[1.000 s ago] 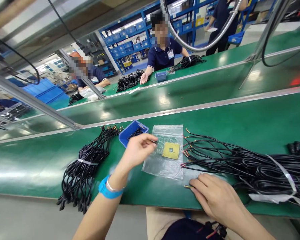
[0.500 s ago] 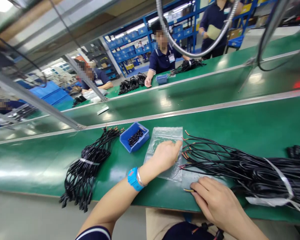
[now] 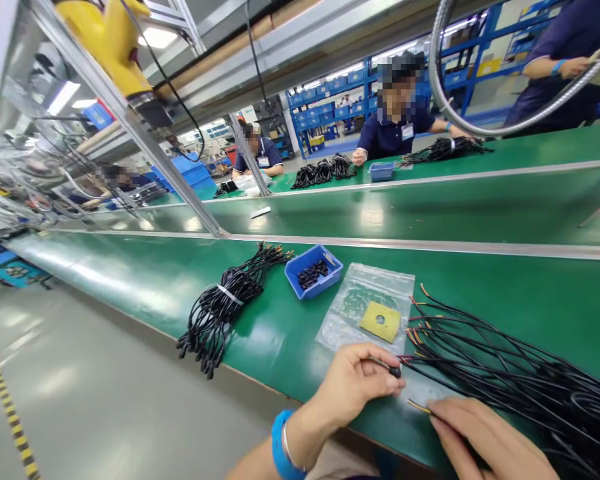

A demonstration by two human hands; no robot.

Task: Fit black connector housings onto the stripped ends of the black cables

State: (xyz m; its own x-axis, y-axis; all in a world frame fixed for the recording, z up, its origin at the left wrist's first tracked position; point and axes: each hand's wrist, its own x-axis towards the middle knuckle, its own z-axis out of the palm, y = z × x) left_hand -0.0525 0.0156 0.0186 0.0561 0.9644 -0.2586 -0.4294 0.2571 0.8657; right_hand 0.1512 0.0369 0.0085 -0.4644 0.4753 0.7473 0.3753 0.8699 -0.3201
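My left hand (image 3: 357,383), wearing a blue wristband, pinches a small black plastic connector (image 3: 395,371) between thumb and fingers. My right hand (image 3: 485,430) is closed on a black cable whose stripped end shows thin yellow and dark wires (image 3: 420,406) poking toward the connector, a small gap apart. Just beyond my left hand, a yellow sponge (image 3: 380,321) with a hole lies on a clear plastic bag (image 3: 347,283). To the right spreads a bundle of black cables (image 3: 510,357), its bare coloured wire ends pointing left.
A blue bin (image 3: 314,270) holds small black parts. Left of it lies a tied black cable bundle (image 3: 225,290) at the green bench's edge. A metal rail (image 3: 430,248) and a slanted post (image 3: 180,180) stand behind. Co-workers sit across the bench, and a metal hose (image 3: 437,73) hangs overhead.
My left hand has come from over the plastic bag toward my right hand, now with a black connector, uncovering the yellow sponge. My right hand still grips the cable. The view has swung left.
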